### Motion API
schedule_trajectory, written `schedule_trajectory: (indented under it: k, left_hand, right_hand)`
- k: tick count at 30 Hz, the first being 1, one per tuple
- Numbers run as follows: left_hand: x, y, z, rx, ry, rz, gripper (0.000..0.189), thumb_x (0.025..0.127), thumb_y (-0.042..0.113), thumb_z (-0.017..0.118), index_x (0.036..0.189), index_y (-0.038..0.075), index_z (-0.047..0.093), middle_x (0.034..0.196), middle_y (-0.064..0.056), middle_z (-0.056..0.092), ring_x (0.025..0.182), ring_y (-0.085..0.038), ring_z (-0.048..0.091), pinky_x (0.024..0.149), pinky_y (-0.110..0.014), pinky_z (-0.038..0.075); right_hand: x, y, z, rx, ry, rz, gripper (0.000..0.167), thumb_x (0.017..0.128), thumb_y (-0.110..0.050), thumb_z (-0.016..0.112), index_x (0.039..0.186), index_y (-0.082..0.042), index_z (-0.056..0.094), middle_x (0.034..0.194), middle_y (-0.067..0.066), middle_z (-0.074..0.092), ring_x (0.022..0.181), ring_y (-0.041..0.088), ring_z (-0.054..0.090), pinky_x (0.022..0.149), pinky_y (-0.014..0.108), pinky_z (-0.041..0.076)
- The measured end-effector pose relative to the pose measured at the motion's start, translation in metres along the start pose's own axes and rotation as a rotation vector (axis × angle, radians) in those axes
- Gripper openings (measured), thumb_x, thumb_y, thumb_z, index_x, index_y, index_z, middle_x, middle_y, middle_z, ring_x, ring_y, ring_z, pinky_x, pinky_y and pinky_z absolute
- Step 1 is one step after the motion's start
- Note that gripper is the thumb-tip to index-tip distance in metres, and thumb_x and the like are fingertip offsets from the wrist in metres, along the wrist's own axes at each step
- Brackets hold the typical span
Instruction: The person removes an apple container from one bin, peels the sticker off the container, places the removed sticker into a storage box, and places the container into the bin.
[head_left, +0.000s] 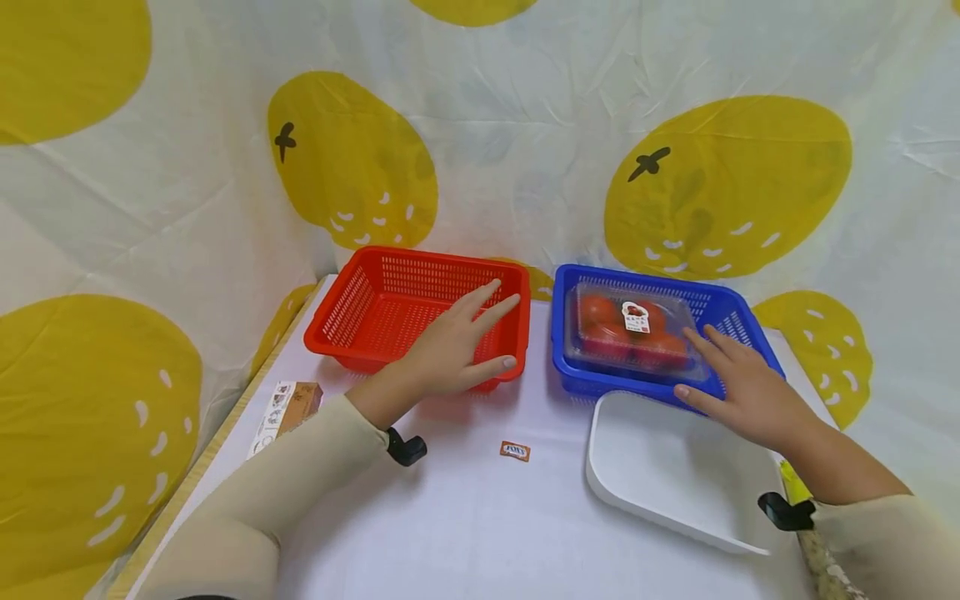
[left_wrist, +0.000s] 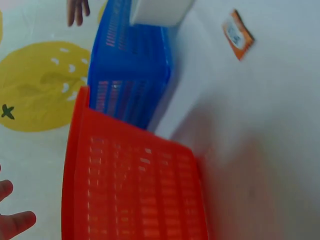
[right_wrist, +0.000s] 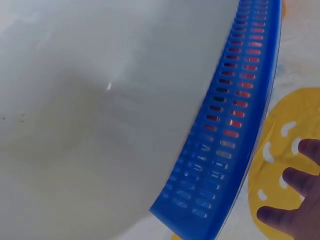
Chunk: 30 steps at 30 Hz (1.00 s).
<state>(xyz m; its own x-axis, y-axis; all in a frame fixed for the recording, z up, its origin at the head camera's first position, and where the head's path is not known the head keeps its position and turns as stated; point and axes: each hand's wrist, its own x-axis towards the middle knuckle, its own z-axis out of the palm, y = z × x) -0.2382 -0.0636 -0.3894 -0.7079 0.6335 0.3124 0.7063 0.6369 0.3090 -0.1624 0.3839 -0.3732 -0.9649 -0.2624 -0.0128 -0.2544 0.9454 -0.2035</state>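
Over the near right part of a red plastic basket (head_left: 420, 275), my left hand (head_left: 453, 342) hovers with its fingers spread, holding nothing. My right hand (head_left: 742, 387) is stretched out above the front right side of a blue plastic basket (head_left: 637, 387), its fingers straight. Inside that basket lies a clear lidded pack of tomatoes (head_left: 633, 325) with a white label. The right fingertips overlap the pack's right edge in the head view; whether they touch it I cannot tell. A white tray (head_left: 675, 467) stands just in front of the blue basket, partly below my right forearm.
A small orange packet (head_left: 515, 451) lies on the white tabletop (head_left: 480, 533) between the arms. At the left is a brown and white box (head_left: 288, 408), partly behind my left sleeve. A bag with yellow (head_left: 793, 482) shows under the right wrist. A patterned curtain (head_left: 517, 150) stands behind.
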Motion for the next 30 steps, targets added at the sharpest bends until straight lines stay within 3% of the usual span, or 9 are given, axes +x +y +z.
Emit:
schedule_trajectory:
  k: [5, 12, 18, 30]
  left_hand:
    - [0.014, 0.01, 0.011, -0.103, 0.014, -0.008, 0.088, 0.101, 0.07, 0.053, 0.173, 0.032, 0.019, 0.18, -0.001, 0.008, 0.162, -0.031, 0.021, 0.117, -0.062, 0.042]
    - [0.034, 0.023, 0.025, -0.216, 0.015, -0.066, 0.085, 0.102, 0.067, 0.054, 0.172, 0.034, 0.018, 0.18, 0.002, 0.008, 0.163, -0.027, 0.02, 0.119, -0.066, 0.037]
    - [0.051, 0.03, 0.037, -0.299, 0.019, -0.053, 0.085, 0.102, 0.066, 0.055, 0.172, 0.03, 0.022, 0.18, -0.002, 0.01, 0.163, -0.029, 0.021, 0.119, -0.067, 0.036]
    - [0.077, 0.045, 0.055, -0.388, -0.031, -0.136, 0.094, 0.096, 0.064, 0.067, 0.172, 0.031, 0.023, 0.179, -0.008, 0.01, 0.163, -0.032, 0.018, 0.12, -0.066, 0.034]
  right_hand:
    - [0.009, 0.008, -0.001, 0.057, -0.026, 0.033, 0.097, 0.102, -0.06, 0.06, 0.173, -0.017, 0.01, 0.171, 0.034, 0.014, 0.152, 0.065, 0.015, 0.102, 0.091, 0.022]
    - [0.022, 0.019, -0.001, 0.105, -0.043, 0.045, 0.094, 0.105, -0.055, 0.059, 0.173, -0.015, 0.007, 0.171, 0.037, 0.01, 0.152, 0.066, 0.011, 0.101, 0.093, 0.02]
    - [0.032, 0.027, 0.0, 0.15, -0.052, 0.059, 0.095, 0.105, -0.055, 0.058, 0.173, -0.017, 0.005, 0.171, 0.036, 0.007, 0.154, 0.065, 0.006, 0.101, 0.093, 0.02]
    - [0.05, 0.046, -0.011, 0.245, -0.119, 0.049, 0.094, 0.107, -0.051, 0.058, 0.173, -0.017, 0.0, 0.171, 0.035, 0.011, 0.151, 0.066, 0.013, 0.103, 0.091, 0.02]
